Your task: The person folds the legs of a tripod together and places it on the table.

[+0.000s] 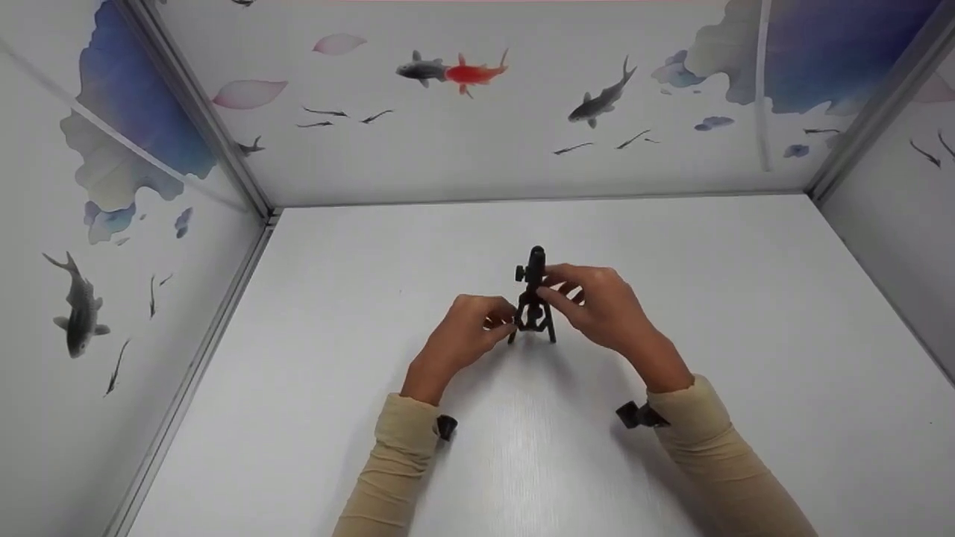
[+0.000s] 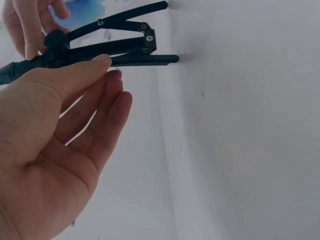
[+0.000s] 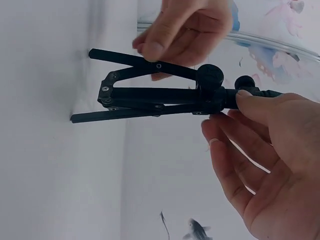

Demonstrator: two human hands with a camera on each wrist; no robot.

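Note:
A small black tripod (image 1: 536, 262) stands upright on the white table, its legs partly spread. My left hand (image 1: 464, 332) pinches one leg between thumb and fingers. On the other side, my right hand (image 1: 613, 309) grips the upper column just below the head, thumb against it. Seen from the left wrist, the tripod (image 2: 112, 47) lies sideways, with my left thumb pressed along the leg. The right wrist view gives the hinged braces and a round knob (image 3: 210, 76) where the legs meet the column. My left hand's fingertips (image 3: 152, 51) are at a leg there.
White panels printed with fish and blue leaf shapes enclose the table (image 1: 313, 268) at the back, left and right. A grey metal post (image 1: 198, 104) stands at the back left corner. Small black cameras are strapped at both wrists.

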